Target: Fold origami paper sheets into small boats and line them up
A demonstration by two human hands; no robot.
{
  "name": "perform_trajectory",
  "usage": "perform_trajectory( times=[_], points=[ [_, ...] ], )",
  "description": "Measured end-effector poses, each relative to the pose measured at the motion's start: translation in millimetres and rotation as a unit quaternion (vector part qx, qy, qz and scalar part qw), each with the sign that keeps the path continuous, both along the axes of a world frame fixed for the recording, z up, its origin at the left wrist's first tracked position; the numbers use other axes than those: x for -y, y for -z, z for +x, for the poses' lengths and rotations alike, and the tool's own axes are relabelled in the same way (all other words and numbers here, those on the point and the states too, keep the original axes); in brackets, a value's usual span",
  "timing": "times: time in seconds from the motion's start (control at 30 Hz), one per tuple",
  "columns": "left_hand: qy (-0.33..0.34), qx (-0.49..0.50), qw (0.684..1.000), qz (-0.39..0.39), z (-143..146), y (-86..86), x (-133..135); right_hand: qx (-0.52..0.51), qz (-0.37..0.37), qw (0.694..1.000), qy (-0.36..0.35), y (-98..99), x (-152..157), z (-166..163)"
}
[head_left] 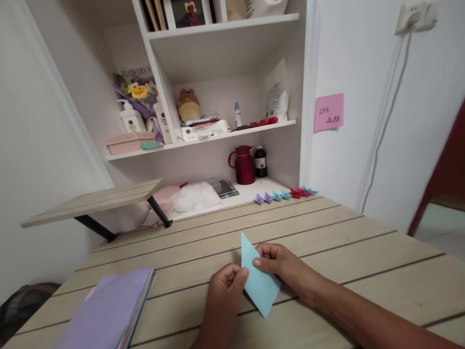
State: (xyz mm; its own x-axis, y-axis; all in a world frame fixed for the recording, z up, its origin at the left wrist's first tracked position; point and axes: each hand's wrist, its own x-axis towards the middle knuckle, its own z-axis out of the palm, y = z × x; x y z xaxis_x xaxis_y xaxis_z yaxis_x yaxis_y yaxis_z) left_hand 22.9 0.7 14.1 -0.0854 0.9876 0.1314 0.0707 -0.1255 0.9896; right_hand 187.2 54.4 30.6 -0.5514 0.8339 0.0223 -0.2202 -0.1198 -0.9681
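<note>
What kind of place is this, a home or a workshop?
Probably a home desk corner: white shelves hold lotion bottles and a red jug, and both hands hold a blue paper over a wooden table.

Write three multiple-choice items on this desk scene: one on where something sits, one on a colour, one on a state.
1. Where does the paper stack lie?
A. On the table, left of the hands
B. On the upper shelf
C. Against the wall under the pink note

2. What colour is the folded paper in the hands?
A. Red
B. Light blue
C. Yellow

3. How is the folded paper held?
A. Lying flat, untouched
B. Pinched by the left hand and right hand together
C. Crumpled in one fist

Answers: 1 A, the stack with its purple top sheet sits at the table's near left edge. 2 B, the pointed sheet is pale blue. 3 B, fingers of both hands grip it from each side.
</note>
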Motion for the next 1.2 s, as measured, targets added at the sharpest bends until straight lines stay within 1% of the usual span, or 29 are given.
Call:
perform_trajectory(
  times=[0.07,0.1,0.13,0.17,0.23,0.27,0.3,0.37,0.43,0.47,0.53,0.63,0.7,0.77,0.87,0.9,0.93,0.97,1.03,1.07,1.1,1.13,1.2],
  points=[
    [0.002,-0.107,0.994,0.036,-2,-2.3,4,0.045,0.023,0.999,-0.004,1.1,-7,8],
    [-0.009,-0.169,0.983,0.065,-5,-3.4,6,0.087,0.047,0.995,-0.011,1.4,-11,13],
    [-0.025,-0.230,0.968,0.101,-8,-4.5,6,0.150,0.085,0.985,-0.006,1.7,-15,18],
    [-0.045,-0.291,0.945,0.146,-11,-5.6,7,0.223,0.134,0.966,0.002,2.1,-18,23],
    [-0.070,-0.393,0.883,0.247,-15,-7.9,8,0.268,0.171,0.948,0.015,3.5,-23,32],
    [-0.069,-0.435,0.851,0.287,-16,-9.4,9,0.283,0.190,0.940,0.019,4.4,-26,35],
    [-0.047,-0.475,0.818,0.320,-16,-11.0,10,0.292,0.204,0.934,0.020,5.3,-28,38],
    [0.030,-0.543,0.762,0.353,-13,-14.5,13,0.308,0.231,0.923,0.018,6.9,-30,41],
    [0.102,-0.585,0.727,0.345,-8,-17.4,16,0.317,0.252,0.914,0.012,8.1,-30,41],
    [0.124,-0.597,0.719,0.332,-6,-18.3,17,0.319,0.261,0.911,0.009,8.7,-29,41],
    [0.151,-0.609,0.719,0.299,-3,-19.1,18,0.318,0.273,0.908,0.004,10.0,-28,39],
    [0.173,-0.609,0.735,0.244,-2,-17.9,17,0.314,0.280,0.907,0.019,11.4,-26,33],
    [0.175,-0.607,0.747,0.207,-3,-15.8,17,0.310,0.277,0.909,0.038,8.8,-27,29],
    [0.159,-0.605,0.758,0.186,-3,-13.2,18,0.308,0.272,0.911,0.030,1.7,-30,28],
    [0.126,-0.601,0.769,0.178,-1,-9.9,19,0.299,0.247,0.921,-0.038,-14.5,-33,36],
    [0.118,-0.599,0.772,0.178,-1,-9.1,19,0.278,0.204,0.935,-0.085,-19.3,-33,42],
    [0.113,-0.596,0.775,0.177,0,-8.5,20,0.251,0.163,0.946,-0.126,-22.9,-33,49],
    [0.109,-0.592,0.779,0.177,1,-8.0,20,0.215,0.139,0.952,-0.170,-24.9,-32,56],
    [0.102,-0.582,0.787,0.178,1,-7.1,21,0.138,0.116,0.955,-0.237,-23.8,-32,70],
    [0.098,-0.576,0.791,0.178,1,-6.6,21,0.115,0.116,0.954,-0.250,-21.3,-32,75],
    [0.097,-0.572,0.795,0.177,0,-6.1,21,0.105,0.130,0.955,-0.246,-18.0,-31,78],
    [0.096,-0.568,0.798,0.176,0,-5.7,21,0.121,0.153,0.953,-0.234,-14.4,-31,80],
    [0.097,-0.564,0.802,0.172,-2,-5.8,21,0.192,0.231,0.937,-0.177,-8.1,-31,78]
  ],
)
